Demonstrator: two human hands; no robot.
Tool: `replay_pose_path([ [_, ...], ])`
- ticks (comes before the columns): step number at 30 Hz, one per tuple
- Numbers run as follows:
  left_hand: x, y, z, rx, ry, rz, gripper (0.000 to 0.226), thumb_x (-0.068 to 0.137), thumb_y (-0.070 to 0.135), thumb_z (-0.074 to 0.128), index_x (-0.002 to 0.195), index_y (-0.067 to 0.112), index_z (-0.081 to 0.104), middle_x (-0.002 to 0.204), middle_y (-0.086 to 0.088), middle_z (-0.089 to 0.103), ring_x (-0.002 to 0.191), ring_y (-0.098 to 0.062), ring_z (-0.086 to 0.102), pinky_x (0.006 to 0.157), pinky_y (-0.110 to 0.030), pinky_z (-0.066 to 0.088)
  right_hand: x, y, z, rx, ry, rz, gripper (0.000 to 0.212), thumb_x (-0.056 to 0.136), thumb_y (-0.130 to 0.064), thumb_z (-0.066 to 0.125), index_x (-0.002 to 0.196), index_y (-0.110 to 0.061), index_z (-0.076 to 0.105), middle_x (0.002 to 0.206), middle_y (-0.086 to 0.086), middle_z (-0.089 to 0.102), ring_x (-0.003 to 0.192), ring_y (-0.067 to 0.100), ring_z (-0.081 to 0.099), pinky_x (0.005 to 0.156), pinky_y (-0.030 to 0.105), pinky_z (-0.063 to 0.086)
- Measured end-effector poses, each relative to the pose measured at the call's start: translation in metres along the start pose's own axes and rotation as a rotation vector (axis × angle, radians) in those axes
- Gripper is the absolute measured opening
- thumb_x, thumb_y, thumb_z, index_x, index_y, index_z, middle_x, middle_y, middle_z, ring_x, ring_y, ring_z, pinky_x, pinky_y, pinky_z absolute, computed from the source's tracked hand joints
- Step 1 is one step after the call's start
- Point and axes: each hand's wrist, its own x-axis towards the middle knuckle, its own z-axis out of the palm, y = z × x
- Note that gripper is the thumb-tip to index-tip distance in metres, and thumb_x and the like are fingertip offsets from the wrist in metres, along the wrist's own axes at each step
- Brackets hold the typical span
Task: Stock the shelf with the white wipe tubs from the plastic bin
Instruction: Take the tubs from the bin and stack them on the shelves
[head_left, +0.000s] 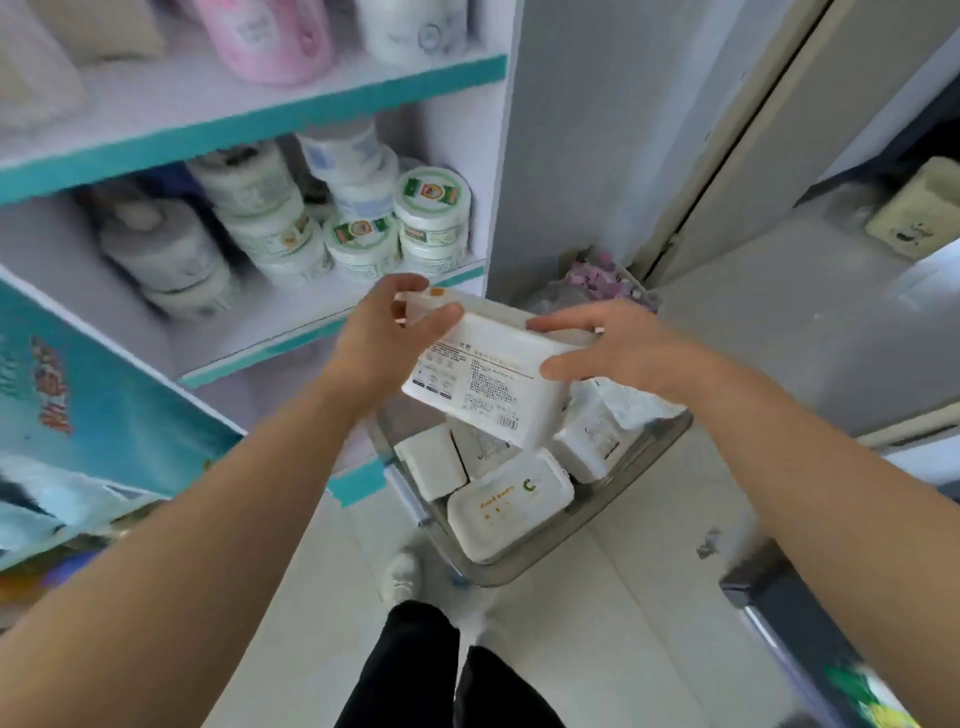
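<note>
I hold a white rectangular wipe tub in the air above the clear plastic bin, its printed underside turned toward me. My left hand grips its left end, thumb on the near face and fingers curled over the far edge. My right hand grips the right end. Several more white tubs lie in the bin, one with gold lettering at the front. The white shelf with teal edging stands just left of the held tub.
Round white jars with green labels and stacked tubs fill the back of the middle shelf; its front strip is bare. A grey wall panel rises right of the shelf. My shoe and dark trousers are on the tiled floor below.
</note>
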Motion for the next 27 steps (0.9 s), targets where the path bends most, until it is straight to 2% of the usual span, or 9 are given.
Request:
replay_pose_path([
  [3,-0.04,0.026,-0.048,0.0,0.175,0.068,0.039,0.081,0.038,0.072,0.113,0.026,0.053,0.092,0.013,0.059,0.076,0.002,0.058,0.052,-0.007,0.046,-0.005,-0.054,0.015,-0.098,-0.046,-0.142,0.048,0.068,-0.021,0.078,0.108,-0.044,0.065,0.111,-0.017,0.059,0.098,0.003,0.057,0.083,0.021,0.045],
  [5,-0.068,0.041,-0.084,-0.005,0.283,0.092,0.04,0.078,0.039,0.074,0.109,0.026,0.052,0.091,0.013,0.059,0.075,0.001,0.058,0.05,-0.007,0.045,-0.009,-0.094,0.028,-0.148,-0.073,-0.235,0.051,0.062,-0.026,0.084,0.107,-0.045,0.065,0.118,-0.012,0.059,0.104,0.008,0.057,0.089,0.026,0.047],
  [7,-0.097,0.052,-0.122,0.0,0.383,0.108,0.041,0.074,0.041,0.077,0.104,0.026,0.053,0.088,0.011,0.061,0.072,-0.004,0.061,0.053,-0.012,0.049,-0.016,-0.136,0.044,-0.201,-0.088,-0.323,0.061,0.054,-0.037,0.088,0.11,-0.042,0.065,0.121,-0.011,0.058,0.109,0.01,0.056,0.094,0.026,0.045],
  [10,-0.139,0.06,-0.182,0.022,0.531,0.129,0.044,0.068,0.045,0.08,0.097,0.025,0.055,0.091,0.005,0.066,0.078,-0.018,0.067,0.067,-0.031,0.056,-0.028,-0.2,0.077,-0.284,-0.122,-0.455,0.084,0.033,-0.061,0.082,0.113,-0.04,0.065,0.12,-0.013,0.06,0.108,0.008,0.057,0.101,0.03,0.044],
  [12,-0.167,0.064,-0.223,0.007,0.621,0.147,0.045,0.066,0.044,0.081,0.096,0.023,0.055,0.092,0.005,0.067,0.077,-0.018,0.067,0.067,-0.03,0.055,-0.034,-0.241,0.102,-0.309,-0.154,-0.548,0.091,0.028,-0.065,0.079,0.114,-0.037,0.065,0.115,-0.015,0.064,0.104,0.006,0.061,0.099,0.034,0.047],
  [16,-0.216,0.072,-0.302,0.033,0.776,0.195,0.046,0.067,0.044,0.081,0.098,0.021,0.056,0.089,0.006,0.064,0.07,-0.008,0.061,0.061,-0.02,0.05,-0.046,-0.318,0.157,-0.325,-0.211,-0.705,0.083,0.04,-0.06,0.078,0.118,-0.034,0.064,0.114,-0.016,0.064,0.104,0.002,0.06,0.096,0.025,0.046],
  [20,-0.249,0.073,-0.383,0.08,0.822,0.206,0.034,0.072,0.041,0.078,0.095,0.025,0.059,0.091,0.006,0.064,0.077,-0.008,0.06,0.063,-0.018,0.046,-0.045,-0.387,0.21,-0.316,-0.243,-0.774,0.057,0.062,-0.036,0.084,0.116,-0.033,0.064,0.113,-0.013,0.062,0.109,0.007,0.057,0.096,0.023,0.042],
  [23,-0.261,0.066,-0.439,0.135,0.817,0.194,0.029,0.071,0.041,0.08,0.09,0.027,0.063,0.089,0.003,0.065,0.073,-0.011,0.06,0.062,-0.022,0.044,-0.035,-0.425,0.244,-0.346,-0.254,-0.792,0.071,0.05,-0.044,0.085,0.116,-0.035,0.064,0.118,-0.012,0.063,0.112,0.007,0.057,0.105,0.031,0.041],
  [27,-0.258,0.056,-0.494,0.18,0.814,0.145,0.032,0.07,0.037,0.082,0.091,0.019,0.067,0.068,0.005,0.047,0.051,-0.009,0.039,0.05,-0.023,0.033,-0.02,-0.468,0.28,-0.393,-0.256,-0.796,0.069,0.06,-0.03,0.087,0.124,-0.032,0.06,0.125,-0.009,0.059,0.117,0.01,0.053,0.106,0.028,0.038],
])
